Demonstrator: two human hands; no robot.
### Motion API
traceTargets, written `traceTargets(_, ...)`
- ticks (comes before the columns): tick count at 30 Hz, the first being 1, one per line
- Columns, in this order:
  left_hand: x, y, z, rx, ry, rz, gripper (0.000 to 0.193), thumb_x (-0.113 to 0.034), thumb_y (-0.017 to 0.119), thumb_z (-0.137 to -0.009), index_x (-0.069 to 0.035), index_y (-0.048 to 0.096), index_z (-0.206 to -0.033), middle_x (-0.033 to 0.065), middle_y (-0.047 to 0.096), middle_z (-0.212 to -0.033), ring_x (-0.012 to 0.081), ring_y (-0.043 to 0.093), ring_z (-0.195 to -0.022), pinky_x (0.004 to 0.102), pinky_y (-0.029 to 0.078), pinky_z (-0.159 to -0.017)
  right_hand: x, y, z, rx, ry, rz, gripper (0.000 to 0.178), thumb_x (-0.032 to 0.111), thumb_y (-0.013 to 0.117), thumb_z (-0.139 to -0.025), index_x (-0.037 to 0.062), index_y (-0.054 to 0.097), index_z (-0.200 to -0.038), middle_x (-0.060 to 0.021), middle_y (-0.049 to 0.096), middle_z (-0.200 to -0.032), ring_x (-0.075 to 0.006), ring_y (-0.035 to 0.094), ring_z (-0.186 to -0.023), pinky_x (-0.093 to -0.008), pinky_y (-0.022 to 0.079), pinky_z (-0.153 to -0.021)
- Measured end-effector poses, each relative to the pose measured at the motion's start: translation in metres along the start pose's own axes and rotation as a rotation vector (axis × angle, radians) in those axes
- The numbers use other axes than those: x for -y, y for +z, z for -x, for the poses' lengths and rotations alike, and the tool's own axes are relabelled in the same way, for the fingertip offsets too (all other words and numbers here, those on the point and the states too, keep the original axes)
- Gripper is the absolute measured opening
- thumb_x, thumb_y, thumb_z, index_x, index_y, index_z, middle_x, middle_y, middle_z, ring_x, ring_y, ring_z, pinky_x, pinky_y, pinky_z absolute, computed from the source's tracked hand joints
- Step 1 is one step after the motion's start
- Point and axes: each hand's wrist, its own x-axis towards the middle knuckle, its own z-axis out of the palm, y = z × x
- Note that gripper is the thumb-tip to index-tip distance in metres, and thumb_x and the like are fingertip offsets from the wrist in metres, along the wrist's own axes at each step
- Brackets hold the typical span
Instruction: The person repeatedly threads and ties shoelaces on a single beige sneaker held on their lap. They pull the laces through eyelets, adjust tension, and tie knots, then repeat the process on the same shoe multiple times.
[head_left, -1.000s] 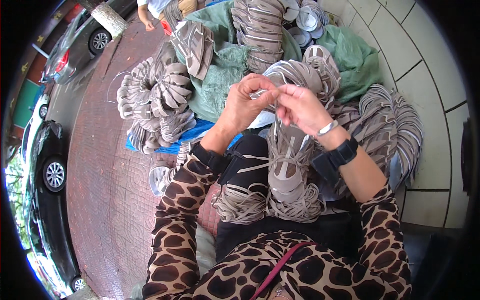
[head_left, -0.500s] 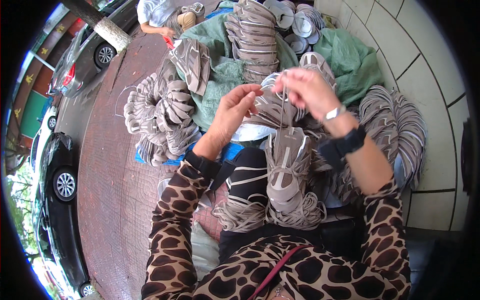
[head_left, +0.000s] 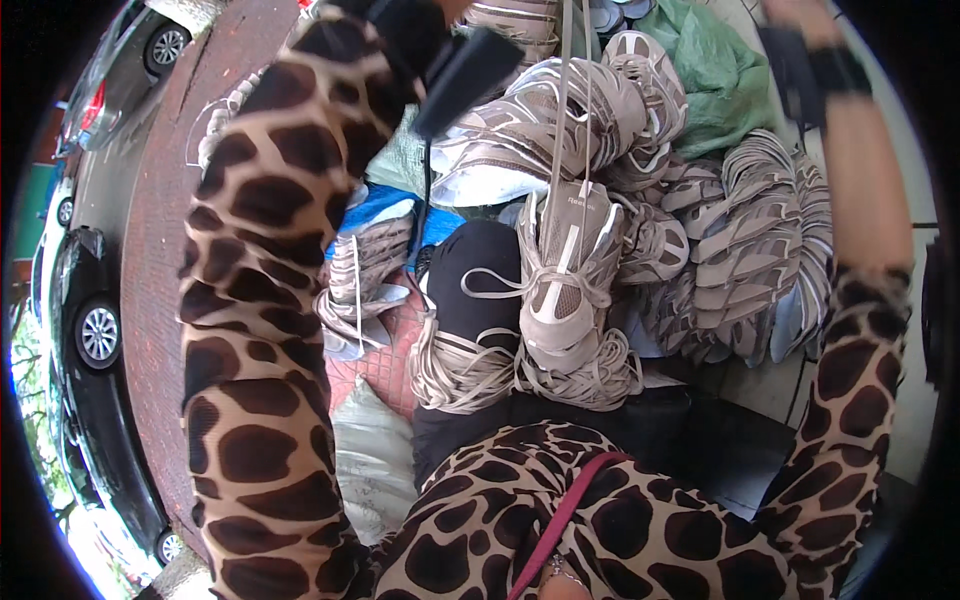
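Note:
On my lap lies a beige-brown shoe upper (head_left: 570,285), toe toward me, laced across its front. A loose lace loop sticks out at its left. From its far end a pale shoelace (head_left: 563,110) runs taut up past the top edge, where its ends are hidden. Only a sliver of my left hand (head_left: 456,9) shows at the top edge, fingers cut off. Far out at the upper right is my right hand (head_left: 803,18), blurred and mostly beyond the edge. Whether either hand grips the lace cannot be seen. Bundles of beige laces (head_left: 458,368) rest around my knees.
Stacked shoe uppers (head_left: 745,265) stand at my right, beside a tiled wall. More uppers (head_left: 540,120) lie ahead, near a green woven sack (head_left: 715,80). A white sack (head_left: 372,455) sits by my left leg. Parked cars (head_left: 100,335) line the road at left.
Both hands have risen and spread apart from above the upper, nearly leaving the picture. The laces now stretch upward, and the whole scene sits slightly higher in view.

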Motion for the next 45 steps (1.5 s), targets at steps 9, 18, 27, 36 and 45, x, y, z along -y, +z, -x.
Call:
traceTargets(9, -0.008, 0.032, 0.028, -0.026, 0.160, -0.662, 0.028, -0.020, 0.043, -0.103, -0.004, 0.063, -0.091, 0.0033, 0.059, -0.078, 0.0191, 0.054, -0.070, 0.0300, 0.043, -0.066, -0.147, 0.056, 0.104, 0.177, 0.111, 0.057, 0.025, 0.024, 0.050, -0.102, 0.0018, 0.060, -0.101, -0.0046, 0.061, -0.084, -0.0124, 0.063, -0.073, -0.0267, 0.053, -0.060)
traceTargets(18, 0.139, 0.067, 0.254, 0.100, -0.005, -1.000, 0.015, -0.008, 0.070, -0.082, -0.010, 0.067, -0.097, 0.0109, 0.062, -0.088, 0.0277, 0.065, -0.075, 0.0370, 0.053, -0.066, -0.140, 0.000, 0.103, -0.191, 0.146, -0.256, 0.023, 0.022, 0.045, -0.103, 0.0063, 0.057, -0.091, -0.0018, 0.056, -0.077, -0.0133, 0.052, -0.064, -0.0310, 0.051, -0.070)
traceTargets(27, 0.162, 0.113, 0.255, 0.258, -0.120, -1.219, 0.021, -0.019, 0.071, -0.083, -0.004, 0.059, -0.091, 0.0162, 0.058, -0.098, 0.0354, 0.063, -0.091, 0.0419, 0.052, -0.079, -0.119, 0.010, 0.137, -0.078, 0.090, -0.150, 0.025, 0.024, 0.044, -0.104, 0.0056, 0.059, -0.095, -0.0014, 0.058, -0.078, -0.0136, 0.055, -0.067, -0.0304, 0.051, -0.070)
traceTargets(36, 0.124, 0.139, 0.294, 0.127, 0.094, -1.118, 0.029, -0.007, 0.067, -0.080, -0.001, 0.058, -0.107, 0.0139, 0.062, -0.107, 0.0336, 0.060, -0.104, 0.0408, 0.049, -0.088, -0.115, 0.030, 0.151, -0.029, 0.239, -0.170, 0.027, 0.024, 0.042, -0.105, 0.0055, 0.059, -0.097, -0.0031, 0.061, -0.080, -0.0124, 0.057, -0.065, -0.0279, 0.051, -0.060)
traceTargets(45, 0.165, 0.138, 0.342, 0.426, 0.095, -1.101, 0.049, -0.004, 0.063, -0.077, 0.003, 0.057, -0.125, 0.0200, 0.057, -0.131, 0.0347, 0.052, -0.126, 0.0399, 0.040, -0.110, -0.153, -0.087, -0.005, -0.307, -0.018, -0.130, 0.021, 0.015, 0.043, -0.101, 0.0058, 0.056, -0.087, -0.0056, 0.058, -0.074, -0.0184, 0.055, -0.056, -0.0394, 0.056, -0.061)
